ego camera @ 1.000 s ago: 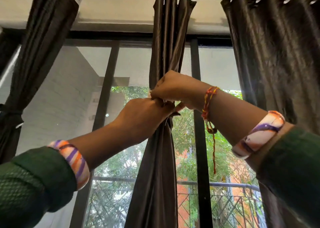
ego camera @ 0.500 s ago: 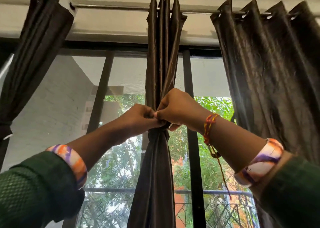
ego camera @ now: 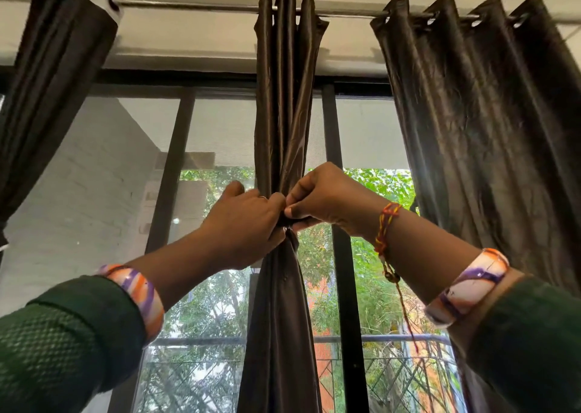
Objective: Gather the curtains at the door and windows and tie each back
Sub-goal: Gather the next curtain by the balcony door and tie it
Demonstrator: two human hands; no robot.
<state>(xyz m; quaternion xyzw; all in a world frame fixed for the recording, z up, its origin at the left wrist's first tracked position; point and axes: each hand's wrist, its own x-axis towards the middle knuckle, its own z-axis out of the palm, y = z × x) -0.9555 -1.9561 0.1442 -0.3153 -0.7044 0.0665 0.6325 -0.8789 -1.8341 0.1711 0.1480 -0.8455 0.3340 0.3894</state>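
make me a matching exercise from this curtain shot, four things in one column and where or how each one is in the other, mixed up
Things
1. middle curtain
2. right curtain
3. left curtain
4. red and yellow thread band

Place or state
A. hanging spread in loose folds, not gathered
B. on the wrist of the right hand
C. bunched into a narrow bundle, pinched between both hands
D. pulled aside at the far left edge of the view

Pairs: 1-C, 2-A, 3-D, 4-B. The left hand meets the right hand at the bundle's waist.
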